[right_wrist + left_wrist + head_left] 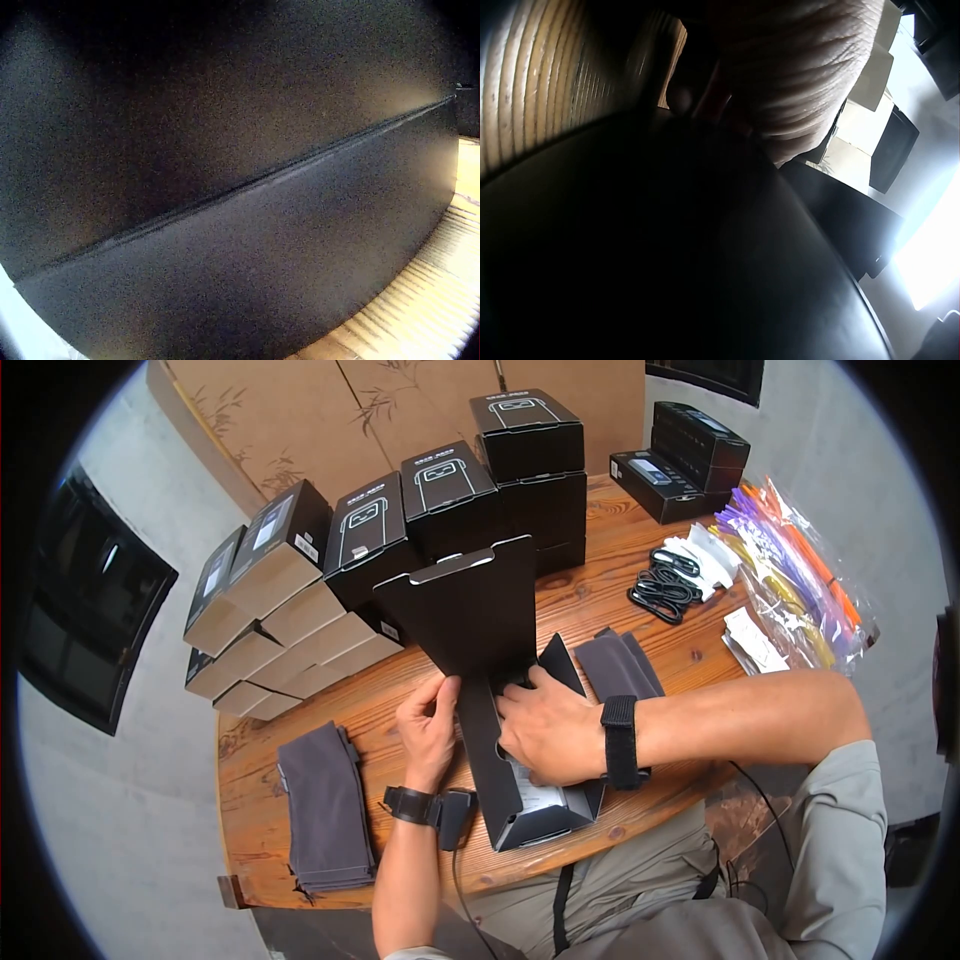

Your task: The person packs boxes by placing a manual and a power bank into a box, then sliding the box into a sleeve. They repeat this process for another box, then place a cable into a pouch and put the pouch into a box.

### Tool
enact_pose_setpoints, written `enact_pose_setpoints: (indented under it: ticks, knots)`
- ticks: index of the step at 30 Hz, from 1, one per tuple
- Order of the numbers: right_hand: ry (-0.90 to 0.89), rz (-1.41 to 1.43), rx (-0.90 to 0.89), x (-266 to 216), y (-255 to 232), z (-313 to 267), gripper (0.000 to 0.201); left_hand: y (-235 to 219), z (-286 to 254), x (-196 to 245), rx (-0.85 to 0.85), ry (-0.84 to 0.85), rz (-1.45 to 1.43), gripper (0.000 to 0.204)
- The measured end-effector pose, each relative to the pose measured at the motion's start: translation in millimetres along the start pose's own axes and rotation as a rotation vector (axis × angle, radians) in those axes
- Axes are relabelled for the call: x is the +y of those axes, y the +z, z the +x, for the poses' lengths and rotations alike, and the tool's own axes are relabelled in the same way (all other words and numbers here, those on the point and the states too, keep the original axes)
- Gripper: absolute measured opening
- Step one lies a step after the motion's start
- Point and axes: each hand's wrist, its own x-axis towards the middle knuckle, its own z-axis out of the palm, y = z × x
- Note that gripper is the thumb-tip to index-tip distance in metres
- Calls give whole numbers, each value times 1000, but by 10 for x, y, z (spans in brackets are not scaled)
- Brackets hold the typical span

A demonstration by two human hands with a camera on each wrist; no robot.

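An open black cardboard box [483,780] lies in front of the person, its lid [470,610] standing up at the far end. The left hand [428,725] pinches the box's left edge near the lid hinge between thumb and fingers. Over the box, the right hand [550,730] reaches inside with bent fingers; their tips are hidden, and I cannot tell whether they grip anything. A pale, shiny piece [540,796] shows inside below that hand. The left wrist view has the left palm [810,82] beside a dark panel. Black card with a crease [262,180] fills the right wrist view.
Folded grey cloth pouches [328,805] lie left, another grey pouch [618,665] right. Stacked black boxes [450,485] and brown-sided boxes [300,625] stand behind. Coiled black cables [664,586], bagged coloured strips [800,570], white papers [752,640] and two more boxes [690,460] are at right.
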Motion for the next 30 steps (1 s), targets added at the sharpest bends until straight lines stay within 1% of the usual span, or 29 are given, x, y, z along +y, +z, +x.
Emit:
enact_pose_setpoints:
  ticks: [5,8,11,14,17,22,26,29,30]
  knots:
    - [-2,-28,-71,7,-43,16,32,7,-2,15,-2,-5,-5,23]
    - [-1,-49,-83,4,-66,15,32,-1,-2,26,-7,-4,-6,23]
    - [14,-7,-67,15,-70,4,31,3,-3,22,-9,-12,-3,23]
    - [16,42,28,19,-16,-21,31,21,-3,16,9,7,-7,23]
    - [-12,56,36,31,1,-36,30,28,2,21,9,11,-10,23]
    - [8,16,14,5,-14,-8,27,16,-7,24,8,-12,-9,23]
    - [12,-22,-15,0,-36,-2,26,28,-4,9,14,14,-16,22]
    - [5,-28,-77,6,-68,13,25,24,1,-10,14,14,-23,22]
    - [9,-32,-65,4,-68,13,24,29,0,0,17,13,-22,22]
